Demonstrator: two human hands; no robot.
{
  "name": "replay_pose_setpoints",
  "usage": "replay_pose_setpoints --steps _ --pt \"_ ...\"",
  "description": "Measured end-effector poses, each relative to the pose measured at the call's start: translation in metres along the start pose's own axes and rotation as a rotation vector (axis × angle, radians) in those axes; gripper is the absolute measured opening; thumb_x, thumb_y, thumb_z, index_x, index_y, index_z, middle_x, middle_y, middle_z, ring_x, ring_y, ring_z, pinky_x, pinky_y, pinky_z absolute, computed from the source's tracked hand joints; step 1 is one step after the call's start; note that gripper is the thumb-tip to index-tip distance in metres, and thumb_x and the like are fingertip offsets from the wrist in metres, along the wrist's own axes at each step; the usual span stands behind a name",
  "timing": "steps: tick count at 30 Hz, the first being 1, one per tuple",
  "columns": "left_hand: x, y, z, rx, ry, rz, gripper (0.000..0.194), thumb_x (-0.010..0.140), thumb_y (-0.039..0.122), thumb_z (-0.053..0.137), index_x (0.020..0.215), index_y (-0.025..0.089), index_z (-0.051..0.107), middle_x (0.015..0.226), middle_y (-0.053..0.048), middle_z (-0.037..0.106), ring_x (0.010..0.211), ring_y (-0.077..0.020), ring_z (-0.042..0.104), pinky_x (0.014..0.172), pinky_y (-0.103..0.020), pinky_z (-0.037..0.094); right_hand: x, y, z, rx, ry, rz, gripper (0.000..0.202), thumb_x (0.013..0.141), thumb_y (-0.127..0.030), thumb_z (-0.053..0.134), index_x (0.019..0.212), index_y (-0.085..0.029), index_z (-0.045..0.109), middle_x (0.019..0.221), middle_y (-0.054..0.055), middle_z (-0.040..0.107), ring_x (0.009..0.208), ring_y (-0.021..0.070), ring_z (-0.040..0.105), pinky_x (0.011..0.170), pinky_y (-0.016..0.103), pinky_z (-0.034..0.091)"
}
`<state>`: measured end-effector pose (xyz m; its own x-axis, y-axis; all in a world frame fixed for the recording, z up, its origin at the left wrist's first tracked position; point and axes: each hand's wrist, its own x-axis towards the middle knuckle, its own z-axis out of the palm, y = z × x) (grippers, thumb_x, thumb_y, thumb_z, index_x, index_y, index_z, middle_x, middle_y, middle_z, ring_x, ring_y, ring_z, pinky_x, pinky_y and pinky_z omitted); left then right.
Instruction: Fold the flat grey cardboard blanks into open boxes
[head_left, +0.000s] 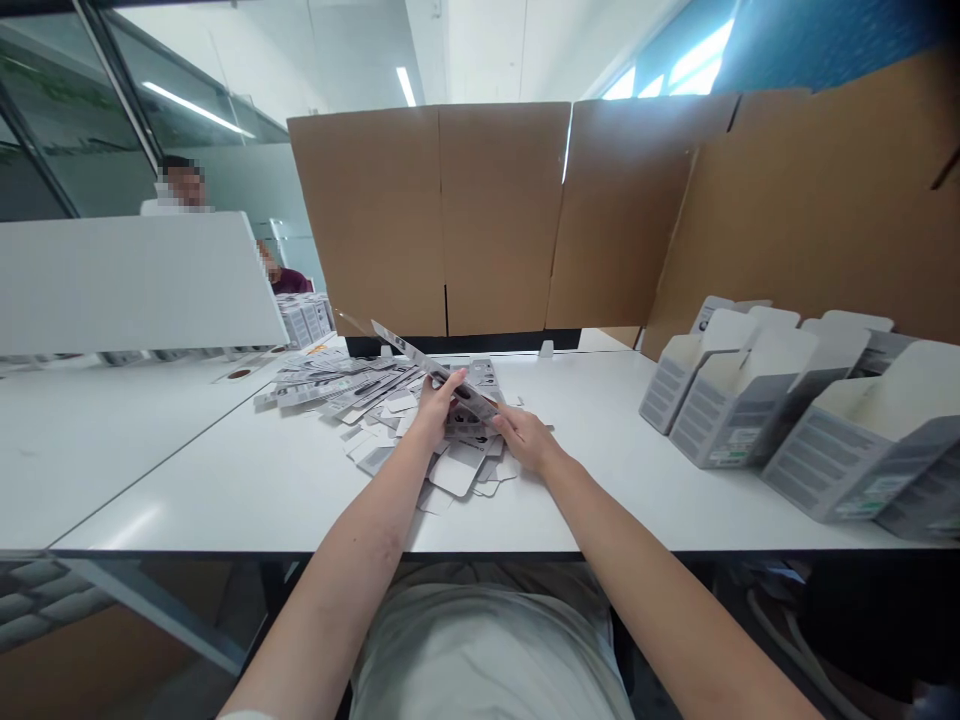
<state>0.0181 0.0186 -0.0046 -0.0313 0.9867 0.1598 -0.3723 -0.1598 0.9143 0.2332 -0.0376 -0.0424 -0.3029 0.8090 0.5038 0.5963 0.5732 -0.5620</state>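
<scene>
A flat, folded printed carton [409, 352] is held tilted above a loose pile of flat cartons [457, 467] on the white table. Its upper end points up and to the left. My left hand [437, 405] is closed round the middle of the carton, thumb on top. At the carton's lower right end, my right hand [521, 432] grips it with fingers pressed together. More flat printed cartons [330, 385] lie spread out to the left of the pile.
Opened cartons [731, 400] stand in rows on the right of the white table [225, 490]. Tall cardboard panels [495, 220] rise behind the pile. Beyond a white divider [135, 285] at the left are two people and stacked cartons [306, 318].
</scene>
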Motion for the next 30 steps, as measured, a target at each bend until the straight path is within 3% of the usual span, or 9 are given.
replay_pose_setpoints --steps 8,14,18,23,28,30 --pt "0.0012 0.0010 0.0029 -0.016 0.045 -0.019 0.071 0.063 0.058 0.114 0.112 0.026 0.073 0.116 -0.010 0.085 0.113 -0.0320 0.081 0.094 -0.041 0.064 0.0001 0.0005 -0.0001 0.013 0.035 0.016 0.089 0.115 -0.095 0.026 0.128 -0.027 0.083 0.091 0.009 0.081 0.087 0.0342 0.075 0.080 0.040 0.054" --pt "-0.0003 0.0009 0.0044 -0.078 0.047 0.032 0.061 0.067 0.050 0.115 0.112 0.024 0.081 0.125 -0.012 0.089 0.130 -0.0370 0.082 0.111 -0.048 0.067 0.0003 0.0000 0.0001 -0.003 0.087 0.031 0.086 0.115 -0.095 0.026 0.101 -0.029 0.079 0.079 0.006 0.075 0.077 0.0307 0.070 0.073 0.039 0.049" --pt "0.0002 0.0026 0.0034 -0.131 0.066 -0.022 0.067 0.063 0.045 0.118 0.117 0.023 0.084 0.130 -0.013 0.090 0.130 -0.0387 0.083 0.111 -0.050 0.069 0.0010 -0.0005 -0.0008 -0.001 0.249 0.091 0.090 0.114 -0.096 0.028 0.083 -0.028 0.077 0.090 0.011 0.083 0.088 0.0317 0.076 0.078 0.040 0.050" --pt "-0.0005 0.0004 0.0024 -0.138 0.032 -0.062 0.071 0.057 0.039 0.121 0.116 0.022 0.086 0.134 -0.016 0.090 0.127 -0.0416 0.085 0.105 -0.055 0.072 0.0034 0.0018 -0.0033 -0.047 0.459 0.245 0.092 0.110 -0.101 0.028 0.074 -0.028 0.070 0.081 0.011 0.080 0.074 0.0281 0.068 0.071 0.039 0.046" --pt "-0.0049 -0.0055 0.0015 0.009 -0.057 -0.157 0.065 0.050 0.038 0.123 0.103 0.021 0.090 0.124 -0.019 0.091 0.116 -0.0432 0.087 0.099 -0.058 0.074 0.0072 0.0046 0.0007 0.062 0.464 0.282 0.079 0.100 -0.101 0.059 0.079 -0.027 0.075 0.080 0.008 0.078 0.071 0.0246 0.062 0.070 0.037 0.047" --pt "-0.0063 -0.0070 0.0004 0.079 -0.129 -0.212 0.065 0.046 0.038 0.124 0.100 0.020 0.091 0.119 -0.019 0.092 0.110 -0.0431 0.087 0.095 -0.057 0.074 0.0088 0.0060 0.0031 0.110 0.438 0.276 0.076 0.094 -0.100 0.067 0.073 -0.026 0.069 0.073 0.006 0.072 0.070 0.0230 0.057 0.068 0.036 0.045"
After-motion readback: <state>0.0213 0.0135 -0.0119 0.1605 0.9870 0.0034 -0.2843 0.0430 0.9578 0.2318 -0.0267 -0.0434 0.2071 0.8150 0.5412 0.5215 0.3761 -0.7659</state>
